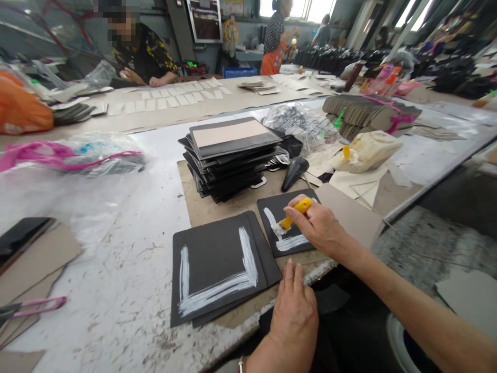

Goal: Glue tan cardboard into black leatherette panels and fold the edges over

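My right hand point(320, 223) is closed round the yellow handle of a small brush point(297, 211). The bristles, coated in white paste, touch a black panel point(301, 201) with white strokes along its left and lower edges. To its left, another black panel point(212, 267) carries a U-shaped band of white paste and overlaps more black sheets. My left hand point(294, 305) rests at the table's front edge beside these sheets, fingers stretched out and holding nothing.
Behind the panels rises a stack of black pieces point(233, 140), a black-handled awl point(295, 173) near it. A paste-smeared bag point(367, 150) lies on the right. Pink-handled scissors point(34, 307) and boards point(42, 248) are at left. A co-worker point(143, 54) sits across the table.
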`<action>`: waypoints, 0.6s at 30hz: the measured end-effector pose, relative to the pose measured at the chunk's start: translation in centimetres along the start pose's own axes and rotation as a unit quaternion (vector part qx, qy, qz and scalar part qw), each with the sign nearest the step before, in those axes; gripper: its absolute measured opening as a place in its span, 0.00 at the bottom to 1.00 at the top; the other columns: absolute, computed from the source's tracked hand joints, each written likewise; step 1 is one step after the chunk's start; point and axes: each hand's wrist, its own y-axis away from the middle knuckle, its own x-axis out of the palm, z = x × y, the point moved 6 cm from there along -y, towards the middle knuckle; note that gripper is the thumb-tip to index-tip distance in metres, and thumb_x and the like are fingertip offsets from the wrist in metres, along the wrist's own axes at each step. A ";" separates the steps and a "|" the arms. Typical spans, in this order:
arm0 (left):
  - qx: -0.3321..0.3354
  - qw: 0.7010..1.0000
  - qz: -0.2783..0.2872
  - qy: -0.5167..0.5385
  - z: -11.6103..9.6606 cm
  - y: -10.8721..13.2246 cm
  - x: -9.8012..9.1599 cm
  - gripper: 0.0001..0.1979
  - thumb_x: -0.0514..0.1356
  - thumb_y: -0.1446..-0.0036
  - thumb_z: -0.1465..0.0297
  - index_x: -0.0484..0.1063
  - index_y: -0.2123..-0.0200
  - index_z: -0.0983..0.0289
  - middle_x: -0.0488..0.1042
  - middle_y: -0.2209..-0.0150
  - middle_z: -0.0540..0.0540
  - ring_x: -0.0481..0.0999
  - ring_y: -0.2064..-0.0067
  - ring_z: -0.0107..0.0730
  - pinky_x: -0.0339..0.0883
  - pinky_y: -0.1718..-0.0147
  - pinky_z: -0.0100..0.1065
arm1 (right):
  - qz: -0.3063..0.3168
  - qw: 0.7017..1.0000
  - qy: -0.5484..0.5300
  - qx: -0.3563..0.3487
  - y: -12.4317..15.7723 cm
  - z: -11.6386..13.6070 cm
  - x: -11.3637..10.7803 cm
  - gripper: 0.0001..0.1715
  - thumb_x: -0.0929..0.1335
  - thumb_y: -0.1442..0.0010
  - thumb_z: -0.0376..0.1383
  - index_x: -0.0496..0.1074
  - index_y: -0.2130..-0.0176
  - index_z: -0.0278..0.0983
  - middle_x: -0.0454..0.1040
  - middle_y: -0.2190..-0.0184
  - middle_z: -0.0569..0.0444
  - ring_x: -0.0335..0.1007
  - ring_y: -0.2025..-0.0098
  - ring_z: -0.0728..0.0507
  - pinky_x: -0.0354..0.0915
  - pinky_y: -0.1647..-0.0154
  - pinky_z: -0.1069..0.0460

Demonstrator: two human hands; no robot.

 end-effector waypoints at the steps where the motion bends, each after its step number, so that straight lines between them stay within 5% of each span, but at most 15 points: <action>1: -0.004 1.000 0.014 0.003 0.1 -0.1 0.0 0.10 0.53 0.48 0.84 0.72 0.67 0.71 0.72 0.50 0.68 0.65 0.45 0.54 0.70 0.53 0.45 | 0.007 1.000 -0.001 0.005 0.3 0.1 0.0 0.14 0.60 0.37 0.44 0.65 0.66 0.37 0.69 0.70 0.54 0.67 0.68 0.46 0.60 0.64 0.53; 18: -0.025 0.989 0.143 0.029 0.1 -0.5 -1.1 0.18 0.48 0.51 0.87 0.73 0.61 0.76 0.64 0.44 0.72 0.56 0.40 0.56 0.60 0.45 0.45 | -0.050 0.985 -0.102 0.132 3.3 -2.5 -1.8 0.20 0.61 0.40 0.50 0.67 0.67 0.36 0.70 0.73 0.53 0.70 0.72 0.45 0.66 0.69 0.51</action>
